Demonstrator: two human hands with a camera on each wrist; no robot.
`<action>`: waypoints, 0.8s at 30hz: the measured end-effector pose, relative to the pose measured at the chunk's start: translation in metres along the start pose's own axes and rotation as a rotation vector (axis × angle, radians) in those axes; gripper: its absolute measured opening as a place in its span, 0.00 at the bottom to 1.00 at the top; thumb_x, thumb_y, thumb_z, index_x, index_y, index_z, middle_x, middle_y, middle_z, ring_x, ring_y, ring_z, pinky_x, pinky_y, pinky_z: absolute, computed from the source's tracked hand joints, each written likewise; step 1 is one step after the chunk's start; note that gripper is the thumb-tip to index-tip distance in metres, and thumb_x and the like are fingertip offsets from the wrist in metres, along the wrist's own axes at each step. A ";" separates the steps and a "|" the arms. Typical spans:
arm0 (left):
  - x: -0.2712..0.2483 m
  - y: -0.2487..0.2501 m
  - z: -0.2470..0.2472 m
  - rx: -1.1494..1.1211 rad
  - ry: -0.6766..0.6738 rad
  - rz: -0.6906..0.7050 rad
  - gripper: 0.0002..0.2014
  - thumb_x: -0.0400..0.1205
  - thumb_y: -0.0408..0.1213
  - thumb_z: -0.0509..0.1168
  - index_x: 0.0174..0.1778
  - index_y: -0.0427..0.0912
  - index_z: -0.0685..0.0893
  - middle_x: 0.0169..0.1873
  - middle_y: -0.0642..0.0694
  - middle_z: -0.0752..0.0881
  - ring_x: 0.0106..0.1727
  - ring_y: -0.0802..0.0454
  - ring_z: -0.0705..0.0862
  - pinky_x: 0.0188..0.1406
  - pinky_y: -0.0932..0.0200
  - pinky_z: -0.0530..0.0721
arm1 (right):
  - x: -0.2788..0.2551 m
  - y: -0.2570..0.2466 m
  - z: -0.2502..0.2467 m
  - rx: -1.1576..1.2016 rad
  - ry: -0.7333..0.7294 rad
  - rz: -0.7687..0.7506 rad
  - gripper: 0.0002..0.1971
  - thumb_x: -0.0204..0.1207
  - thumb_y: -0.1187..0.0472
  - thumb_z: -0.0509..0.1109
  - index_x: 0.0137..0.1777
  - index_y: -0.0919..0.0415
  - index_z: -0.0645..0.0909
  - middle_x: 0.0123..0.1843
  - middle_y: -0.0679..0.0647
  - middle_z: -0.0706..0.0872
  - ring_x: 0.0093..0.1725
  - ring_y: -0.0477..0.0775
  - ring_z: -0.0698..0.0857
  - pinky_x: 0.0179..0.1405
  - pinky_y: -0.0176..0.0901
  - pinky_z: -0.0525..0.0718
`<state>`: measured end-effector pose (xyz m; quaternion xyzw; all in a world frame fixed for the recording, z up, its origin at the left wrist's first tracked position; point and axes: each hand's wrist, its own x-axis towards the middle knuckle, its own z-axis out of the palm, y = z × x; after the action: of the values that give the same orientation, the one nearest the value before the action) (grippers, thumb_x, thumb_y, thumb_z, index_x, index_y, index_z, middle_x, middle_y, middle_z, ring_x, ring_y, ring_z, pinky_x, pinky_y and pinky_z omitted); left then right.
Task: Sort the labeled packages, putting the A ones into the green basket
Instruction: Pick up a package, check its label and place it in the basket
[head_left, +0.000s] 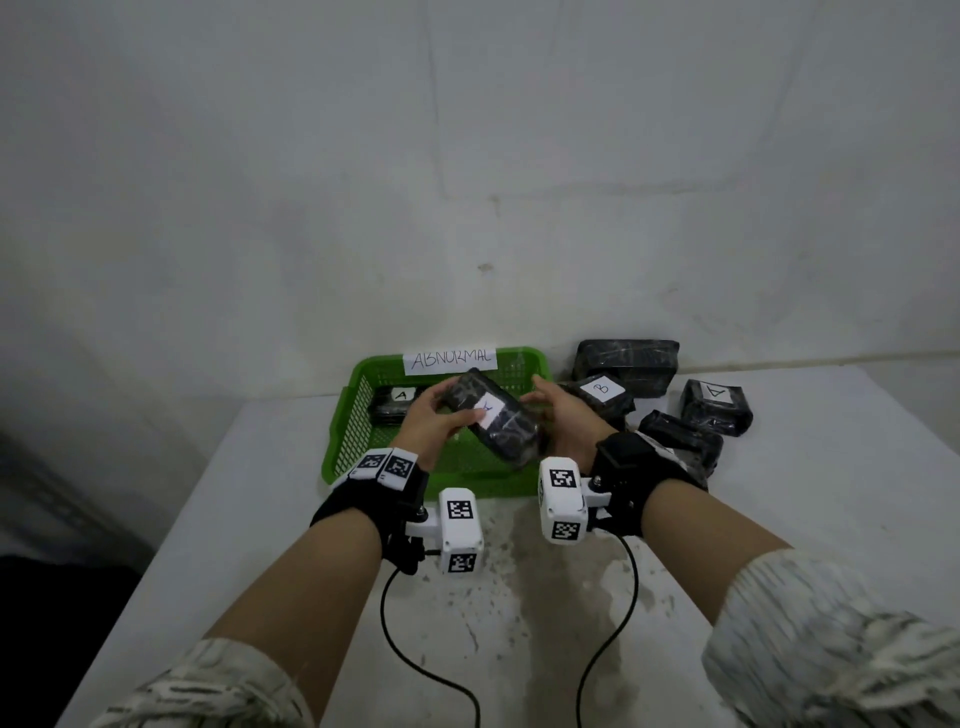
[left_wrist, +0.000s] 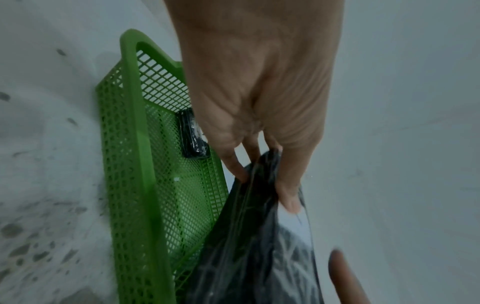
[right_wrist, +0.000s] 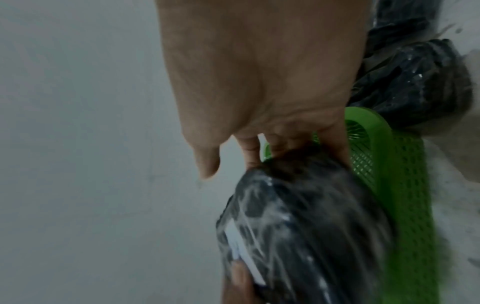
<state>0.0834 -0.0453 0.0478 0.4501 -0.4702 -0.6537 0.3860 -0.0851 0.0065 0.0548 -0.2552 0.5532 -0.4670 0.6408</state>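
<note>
My left hand (head_left: 449, 413) grips a black wrapped package (head_left: 496, 423) above the green basket (head_left: 332, 460), thumb on its white label, whose letter I cannot read. In the left wrist view the left hand (left_wrist: 265, 181) pinches the package (left_wrist: 259, 246) by its end. My right hand (head_left: 543, 405) touches the package's right end with nearly straight fingers. In the right wrist view the right hand (right_wrist: 233, 162) has its fingers behind the package (right_wrist: 298, 226) and its thumb off it. One package marked A (head_left: 400, 397) lies inside the basket (left_wrist: 140, 144) at its far left.
A paper sign reading ABNORMAL (head_left: 451, 358) hangs on the basket's far rim. Right of the basket lie a B package (head_left: 600, 392), a large black package (head_left: 626, 361) by the wall, an A package (head_left: 717, 405) and another black package (head_left: 680, 441). The table's front is stained.
</note>
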 end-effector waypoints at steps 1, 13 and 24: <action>0.000 0.002 -0.001 0.026 -0.048 -0.003 0.31 0.71 0.15 0.68 0.70 0.36 0.74 0.67 0.36 0.78 0.68 0.40 0.78 0.65 0.50 0.78 | 0.002 0.001 0.002 -0.126 -0.035 0.025 0.20 0.81 0.44 0.62 0.60 0.60 0.76 0.59 0.61 0.80 0.59 0.64 0.81 0.46 0.52 0.85; 0.027 0.010 -0.026 0.250 -0.075 -0.080 0.22 0.81 0.30 0.65 0.71 0.40 0.74 0.64 0.36 0.80 0.55 0.46 0.83 0.49 0.53 0.86 | 0.062 -0.009 0.033 0.143 0.142 -0.009 0.22 0.77 0.67 0.69 0.69 0.62 0.67 0.55 0.65 0.79 0.42 0.60 0.82 0.22 0.43 0.83; 0.094 -0.016 -0.104 0.860 0.758 -0.101 0.20 0.77 0.38 0.65 0.66 0.50 0.76 0.69 0.38 0.71 0.70 0.38 0.68 0.68 0.45 0.65 | 0.157 0.012 0.049 0.364 0.529 0.059 0.22 0.76 0.68 0.71 0.69 0.68 0.72 0.64 0.67 0.81 0.61 0.68 0.82 0.50 0.57 0.84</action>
<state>0.1535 -0.1563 -0.0044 0.7915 -0.5003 -0.2143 0.2780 -0.0422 -0.1359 -0.0170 0.0099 0.6152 -0.5896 0.5233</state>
